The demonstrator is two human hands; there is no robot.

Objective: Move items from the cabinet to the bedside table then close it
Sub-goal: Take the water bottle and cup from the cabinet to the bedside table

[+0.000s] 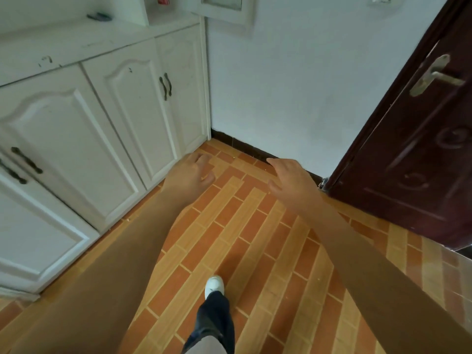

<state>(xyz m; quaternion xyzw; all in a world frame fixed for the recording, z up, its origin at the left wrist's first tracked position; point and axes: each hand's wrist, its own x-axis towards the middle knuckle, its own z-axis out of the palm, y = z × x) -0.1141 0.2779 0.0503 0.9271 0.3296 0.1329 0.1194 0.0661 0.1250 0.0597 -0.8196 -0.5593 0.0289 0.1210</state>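
White shoe (214, 286) stepping on tiled floor (255, 226). Left hand (190, 172) and right hand (288, 178) out front, fingers loose, holding nothing. White cabinet (76, 136) at left, lower doors shut; stiff door, best pulled by dark handles (166, 86). Items blurred on upper shelf (163, 14). Brown door (408, 149) right; path clear.

White wall (293, 80), orange tiled floor (250, 238), dark door (413, 162).

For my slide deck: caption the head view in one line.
Both hands, left hand and right hand, empty above the tiled floor, beside the white cabinet with closed lower doors.
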